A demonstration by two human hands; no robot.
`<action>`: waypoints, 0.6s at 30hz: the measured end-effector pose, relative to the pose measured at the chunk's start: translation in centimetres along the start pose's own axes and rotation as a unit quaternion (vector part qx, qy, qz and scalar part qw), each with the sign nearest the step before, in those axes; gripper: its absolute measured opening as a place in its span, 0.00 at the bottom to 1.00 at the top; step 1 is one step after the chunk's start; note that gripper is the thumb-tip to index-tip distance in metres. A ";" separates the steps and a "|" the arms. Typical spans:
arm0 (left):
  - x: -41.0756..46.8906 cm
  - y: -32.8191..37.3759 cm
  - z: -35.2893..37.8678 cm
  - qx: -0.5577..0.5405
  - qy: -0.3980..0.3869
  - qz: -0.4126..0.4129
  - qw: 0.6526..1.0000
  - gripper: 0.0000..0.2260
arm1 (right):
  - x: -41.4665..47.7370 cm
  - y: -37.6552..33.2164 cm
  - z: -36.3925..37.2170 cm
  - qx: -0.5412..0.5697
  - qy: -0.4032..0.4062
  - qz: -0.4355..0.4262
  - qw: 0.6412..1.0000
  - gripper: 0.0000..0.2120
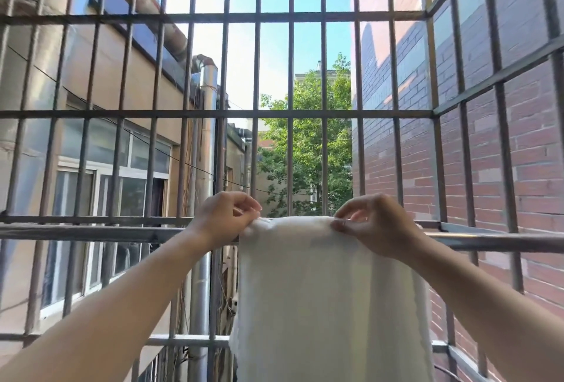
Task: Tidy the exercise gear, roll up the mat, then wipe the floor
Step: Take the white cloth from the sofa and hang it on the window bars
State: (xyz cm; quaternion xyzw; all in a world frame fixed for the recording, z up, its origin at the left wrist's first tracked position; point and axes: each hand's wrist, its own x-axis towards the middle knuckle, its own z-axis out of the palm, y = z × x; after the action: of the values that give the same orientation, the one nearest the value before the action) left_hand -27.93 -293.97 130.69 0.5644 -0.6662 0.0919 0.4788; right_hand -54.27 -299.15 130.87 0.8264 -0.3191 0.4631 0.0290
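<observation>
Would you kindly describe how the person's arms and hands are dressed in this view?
The left forearm and right forearm are bare to the frame's edge, no sleeves showing. The left hand and right hand wear no gloves; no watch, bracelet or ring is visible.

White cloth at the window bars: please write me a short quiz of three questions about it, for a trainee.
1. True or false: the white cloth hangs down and covers part of the horizontal metal rail.
2. How many hands have a pinching grip on the cloth's top edge? A) none B) one C) two
3. Fill in: beyond the bars, the wall on the right is made of red ____.

Key: 1 true. 2 C, the left hand and the right hand. 3 brick.
</observation>
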 end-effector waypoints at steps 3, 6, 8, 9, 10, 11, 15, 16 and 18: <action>-0.7 0.7 0.5 -0.018 -0.013 0.036 0.999 0.02 | 0.0 -0.3 0.3 0.005 -0.002 -0.008 1.000 0.04; -1.5 1.4 0.8 -0.026 -0.063 0.087 0.994 0.06 | -0.2 -0.5 0.5 0.006 -0.015 -0.020 1.000 0.04; -2.0 1.5 0.9 0.010 -0.088 0.120 0.989 0.10 | -0.3 -0.6 0.5 0.005 -0.025 -0.029 0.999 0.05; -2.1 1.5 1.0 0.025 -0.090 0.132 0.987 0.11 | -0.4 -0.6 0.5 0.003 -0.030 -0.035 0.999 0.06; -2.2 1.4 1.0 0.031 -0.086 0.138 0.986 0.12 | -0.5 -0.7 0.4 0.000 -0.036 -0.043 0.998 0.08; -2.1 1.4 1.1 0.028 -0.080 0.139 0.987 0.11 | -0.6 -0.7 0.2 -0.005 -0.041 -0.052 0.998 0.10; -1.6 1.5 0.9 -0.015 -0.059 0.122 0.991 0.06 | -1.2 -0.4 -0.4 -0.038 -0.048 -0.073 0.995 0.19; -1.3 1.5 0.7 -0.021 -0.052 0.116 0.992 0.05 | -1.4 -0.1 -0.6 -0.045 -0.046 -0.072 0.995 0.20; -0.6 1.3 0.2 -0.011 -0.032 0.104 0.994 0.07 | -1.6 0.5 -1.1 -0.046 -0.038 -0.061 0.996 0.20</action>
State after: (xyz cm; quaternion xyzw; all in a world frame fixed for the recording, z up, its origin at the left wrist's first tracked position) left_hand -29.19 -293.27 130.73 0.4895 -0.7369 0.1154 0.4518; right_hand -55.93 -298.34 130.10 0.8591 -0.2899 0.4136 0.0825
